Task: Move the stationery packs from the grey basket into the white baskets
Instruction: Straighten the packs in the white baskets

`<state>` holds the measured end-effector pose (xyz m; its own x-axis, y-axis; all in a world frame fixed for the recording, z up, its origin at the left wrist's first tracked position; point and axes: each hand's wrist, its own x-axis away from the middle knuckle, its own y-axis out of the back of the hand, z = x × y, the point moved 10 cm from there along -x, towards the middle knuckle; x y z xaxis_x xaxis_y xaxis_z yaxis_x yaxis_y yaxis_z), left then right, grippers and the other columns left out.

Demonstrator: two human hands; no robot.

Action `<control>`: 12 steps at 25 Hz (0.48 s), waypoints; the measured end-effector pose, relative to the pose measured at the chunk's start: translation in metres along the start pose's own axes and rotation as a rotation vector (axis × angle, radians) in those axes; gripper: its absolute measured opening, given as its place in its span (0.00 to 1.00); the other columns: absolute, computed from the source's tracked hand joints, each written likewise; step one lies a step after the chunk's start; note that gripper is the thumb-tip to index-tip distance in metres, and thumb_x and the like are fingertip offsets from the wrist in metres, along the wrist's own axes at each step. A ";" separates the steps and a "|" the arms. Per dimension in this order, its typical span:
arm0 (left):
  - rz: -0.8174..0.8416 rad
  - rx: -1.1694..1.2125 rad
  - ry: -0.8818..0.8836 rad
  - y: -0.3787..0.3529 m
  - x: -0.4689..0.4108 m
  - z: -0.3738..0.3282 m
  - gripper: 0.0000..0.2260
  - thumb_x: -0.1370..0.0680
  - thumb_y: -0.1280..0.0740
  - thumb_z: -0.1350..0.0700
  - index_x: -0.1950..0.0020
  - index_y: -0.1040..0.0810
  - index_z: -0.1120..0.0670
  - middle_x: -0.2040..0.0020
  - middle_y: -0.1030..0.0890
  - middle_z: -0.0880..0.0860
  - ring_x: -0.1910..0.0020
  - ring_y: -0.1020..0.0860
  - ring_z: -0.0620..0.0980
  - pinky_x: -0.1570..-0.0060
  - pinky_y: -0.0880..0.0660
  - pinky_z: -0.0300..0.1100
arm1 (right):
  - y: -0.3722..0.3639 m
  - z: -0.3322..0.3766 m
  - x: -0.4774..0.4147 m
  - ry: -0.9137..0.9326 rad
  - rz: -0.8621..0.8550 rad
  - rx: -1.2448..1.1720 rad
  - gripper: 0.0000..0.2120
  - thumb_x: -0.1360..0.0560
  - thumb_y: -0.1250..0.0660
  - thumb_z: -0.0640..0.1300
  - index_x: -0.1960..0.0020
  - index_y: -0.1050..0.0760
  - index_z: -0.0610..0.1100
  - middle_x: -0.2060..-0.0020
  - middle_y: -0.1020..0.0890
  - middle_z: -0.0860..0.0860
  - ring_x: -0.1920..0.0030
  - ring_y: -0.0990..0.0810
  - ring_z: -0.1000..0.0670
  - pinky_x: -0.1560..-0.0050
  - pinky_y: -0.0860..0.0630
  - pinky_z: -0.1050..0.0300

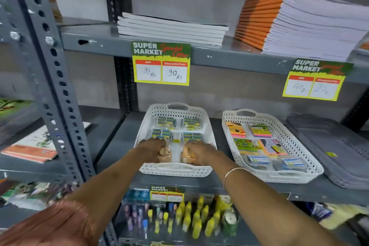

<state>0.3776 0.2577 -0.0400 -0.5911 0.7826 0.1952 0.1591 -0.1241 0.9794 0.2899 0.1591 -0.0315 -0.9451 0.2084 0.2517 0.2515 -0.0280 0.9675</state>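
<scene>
Grey slotted-steel shelving against a plain grey wall; the middle grey metal shelf (111, 146) lies under an upper shelf carrying a stack of white-covered notebooks (171, 29) and a stack of orange-spined notebooks (295, 24). Bare shelf lies left of the left white perforated plastic basket (175, 170); a narrow gap separates it from the right white perforated plastic basket (279, 175), which nearly meets the grey basket (339, 152) at far right. Left hand (151, 150) and right hand (199, 152) are curled, each closed on a tan wooden block-shaped pack (165, 156) at the left basket's near end, beyond which lie clear-wrapped blue-and-yellow stationery packs (166, 122). Bright sticky-note pads (259, 130) fill the right basket.
</scene>
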 end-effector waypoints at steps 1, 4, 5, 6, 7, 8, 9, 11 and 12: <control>-0.007 0.007 -0.016 0.000 0.000 0.000 0.22 0.28 0.31 0.57 0.34 0.32 0.53 0.36 0.26 0.54 0.36 0.28 0.55 0.41 0.30 0.45 | 0.001 0.001 -0.001 0.004 0.003 -0.005 0.31 0.23 0.38 0.40 0.23 0.45 0.47 0.28 0.33 0.42 0.29 0.32 0.41 0.34 0.30 0.46; -0.026 0.019 -0.065 0.002 0.000 -0.001 0.22 0.28 0.30 0.55 0.36 0.31 0.52 0.37 0.25 0.53 0.38 0.27 0.55 0.43 0.29 0.45 | 0.000 -0.001 -0.005 0.002 0.047 -0.024 0.34 0.26 0.34 0.39 0.24 0.43 0.45 0.30 0.30 0.42 0.32 0.29 0.40 0.37 0.28 0.48; -0.027 0.027 -0.077 0.001 -0.001 0.000 0.22 0.29 0.30 0.55 0.36 0.31 0.52 0.37 0.24 0.53 0.38 0.27 0.55 0.42 0.28 0.45 | -0.002 -0.002 -0.008 0.004 0.081 -0.039 0.36 0.28 0.30 0.39 0.24 0.43 0.45 0.31 0.30 0.42 0.33 0.28 0.40 0.38 0.27 0.48; -0.029 0.038 -0.083 0.001 -0.001 0.001 0.23 0.29 0.30 0.54 0.36 0.31 0.52 0.37 0.25 0.53 0.38 0.27 0.55 0.42 0.28 0.45 | -0.004 -0.003 -0.012 0.004 0.117 -0.043 0.38 0.30 0.27 0.40 0.25 0.41 0.45 0.32 0.29 0.42 0.34 0.27 0.40 0.39 0.27 0.48; -0.029 0.048 -0.088 0.000 -0.002 0.001 0.24 0.29 0.30 0.54 0.35 0.32 0.51 0.36 0.25 0.53 0.37 0.27 0.55 0.41 0.29 0.45 | -0.006 -0.003 -0.015 0.009 0.144 -0.036 0.38 0.32 0.25 0.41 0.26 0.40 0.44 0.32 0.28 0.42 0.35 0.26 0.40 0.40 0.26 0.48; -0.025 0.056 -0.092 -0.001 -0.002 0.002 0.25 0.30 0.30 0.53 0.34 0.32 0.51 0.35 0.25 0.52 0.37 0.27 0.55 0.41 0.29 0.45 | -0.007 -0.003 -0.016 0.010 0.165 -0.030 0.38 0.33 0.25 0.41 0.28 0.38 0.44 0.33 0.27 0.42 0.36 0.26 0.40 0.40 0.26 0.49; -0.023 0.062 -0.093 -0.001 -0.002 0.002 0.26 0.30 0.30 0.53 0.34 0.33 0.50 0.35 0.26 0.52 0.37 0.27 0.55 0.41 0.29 0.45 | -0.008 -0.003 -0.018 0.010 0.176 -0.029 0.37 0.33 0.24 0.42 0.28 0.38 0.44 0.34 0.27 0.42 0.37 0.25 0.40 0.41 0.26 0.49; -0.021 0.069 -0.091 -0.001 -0.003 0.002 0.26 0.30 0.29 0.52 0.34 0.33 0.50 0.35 0.26 0.51 0.37 0.27 0.54 0.42 0.29 0.45 | -0.008 -0.002 -0.018 0.011 0.180 -0.040 0.38 0.32 0.25 0.41 0.27 0.40 0.44 0.34 0.27 0.42 0.37 0.25 0.40 0.44 0.26 0.50; -0.025 0.069 -0.091 0.000 -0.003 0.001 0.26 0.30 0.29 0.51 0.34 0.32 0.50 0.36 0.25 0.51 0.37 0.27 0.54 0.42 0.29 0.45 | -0.008 -0.002 -0.018 0.012 0.181 -0.042 0.38 0.31 0.26 0.40 0.26 0.41 0.45 0.34 0.27 0.42 0.37 0.25 0.39 0.46 0.26 0.51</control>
<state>0.3800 0.2556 -0.0406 -0.5222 0.8373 0.1622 0.2011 -0.0639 0.9775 0.3043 0.1539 -0.0436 -0.8875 0.1850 0.4220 0.4091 -0.1053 0.9064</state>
